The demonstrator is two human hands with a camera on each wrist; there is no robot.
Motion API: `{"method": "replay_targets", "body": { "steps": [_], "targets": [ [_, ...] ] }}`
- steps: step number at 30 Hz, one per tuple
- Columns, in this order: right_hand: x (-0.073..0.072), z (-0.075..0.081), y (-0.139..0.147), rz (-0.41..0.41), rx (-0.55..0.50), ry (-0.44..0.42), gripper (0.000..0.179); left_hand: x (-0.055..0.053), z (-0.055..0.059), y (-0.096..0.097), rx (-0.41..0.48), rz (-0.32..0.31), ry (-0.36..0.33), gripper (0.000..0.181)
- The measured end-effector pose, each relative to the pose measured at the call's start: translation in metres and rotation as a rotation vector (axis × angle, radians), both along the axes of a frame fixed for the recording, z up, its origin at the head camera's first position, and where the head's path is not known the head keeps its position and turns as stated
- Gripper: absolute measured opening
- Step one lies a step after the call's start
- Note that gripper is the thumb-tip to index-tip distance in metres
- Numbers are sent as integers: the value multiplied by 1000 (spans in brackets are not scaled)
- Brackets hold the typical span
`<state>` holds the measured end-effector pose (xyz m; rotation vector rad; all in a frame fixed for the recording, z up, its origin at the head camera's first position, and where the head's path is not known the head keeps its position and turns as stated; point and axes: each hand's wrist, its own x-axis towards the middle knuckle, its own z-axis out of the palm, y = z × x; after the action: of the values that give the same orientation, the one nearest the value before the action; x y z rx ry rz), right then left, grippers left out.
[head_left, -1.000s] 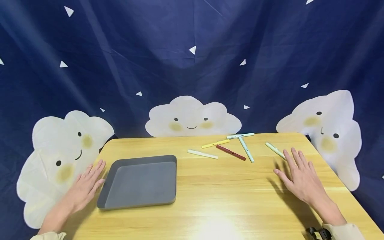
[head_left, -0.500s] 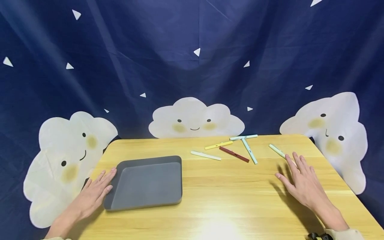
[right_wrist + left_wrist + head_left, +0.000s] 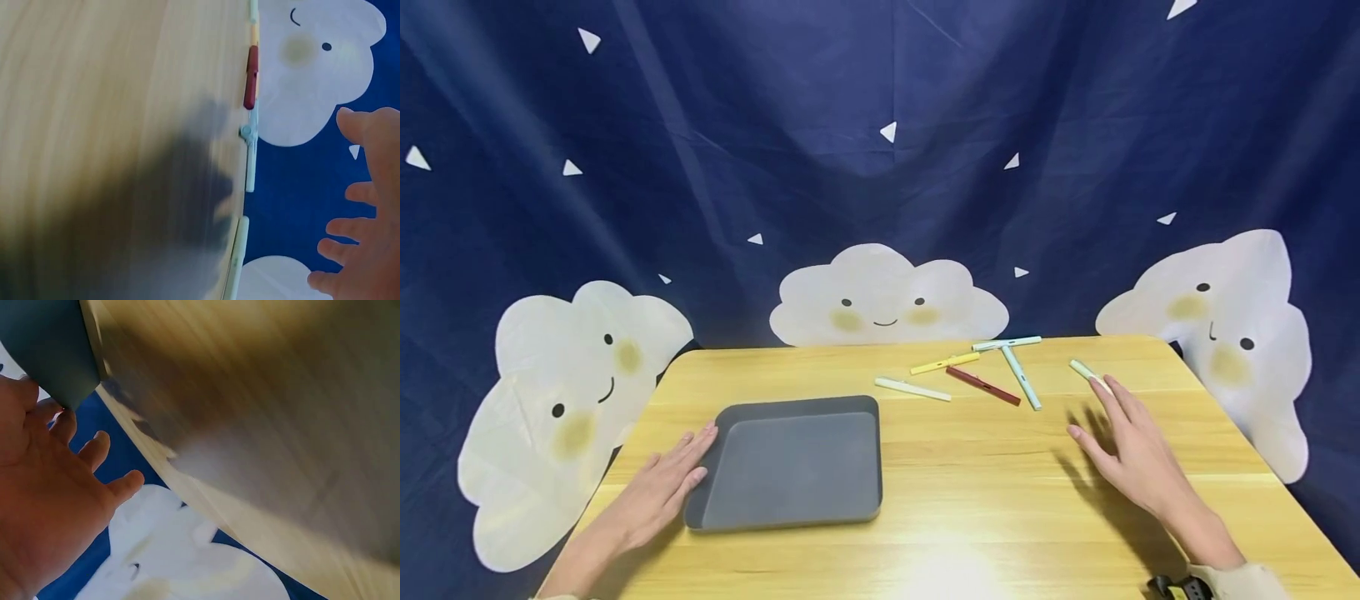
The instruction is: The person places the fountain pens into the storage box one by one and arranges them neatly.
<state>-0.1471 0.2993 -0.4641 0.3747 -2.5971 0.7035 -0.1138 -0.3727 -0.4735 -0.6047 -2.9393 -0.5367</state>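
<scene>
My left hand (image 3: pixel 658 496) touches the left wall of a dark grey rectangular tray (image 3: pixel 797 467) with its fingers extended. In the left wrist view, the fingertips of the hand (image 3: pixel 50 469) meet the tray's side (image 3: pixel 50 350). On the right, my other hand (image 3: pixel 1138 458) hovers above the table with fingers spread and nothing held. Its fingertips overlap the near end of a pale green pen (image 3: pixel 1081 368) in the head view; the right wrist view shows that pen (image 3: pixel 236 256) apart from the hand (image 3: pixel 369 206).
Several more pens lie near the wooden table's (image 3: pixel 970 475) far edge: a whitish one (image 3: pixel 912 389), a yellow one (image 3: pixel 943 363), a dark red one (image 3: pixel 983 386) and two light blue ones, one of them upright in view (image 3: pixel 1022 378). A navy curtain (image 3: pixel 820 167) hangs behind.
My left hand has come into contact with the tray, and both have shifted to the right. The right hand has moved slightly left. The pens stay where they were.
</scene>
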Motion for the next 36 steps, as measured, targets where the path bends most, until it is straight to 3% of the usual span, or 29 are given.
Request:
{"method": "replay_targets", "body": {
  "steps": [7, 19, 36],
  "targets": [
    [-7, 2, -26, 35, -58, 51, 74, 2, -2, 25, 6, 5, -47, 55],
    [-26, -3, -65, 100, -114, 75, 63, 1, -3, 58, -3, -38, -27, 55],
    [-53, -3, -87, 174, -170, 95, 56, -6, -6, 106, 8, -90, -36, 59]
  ]
}}
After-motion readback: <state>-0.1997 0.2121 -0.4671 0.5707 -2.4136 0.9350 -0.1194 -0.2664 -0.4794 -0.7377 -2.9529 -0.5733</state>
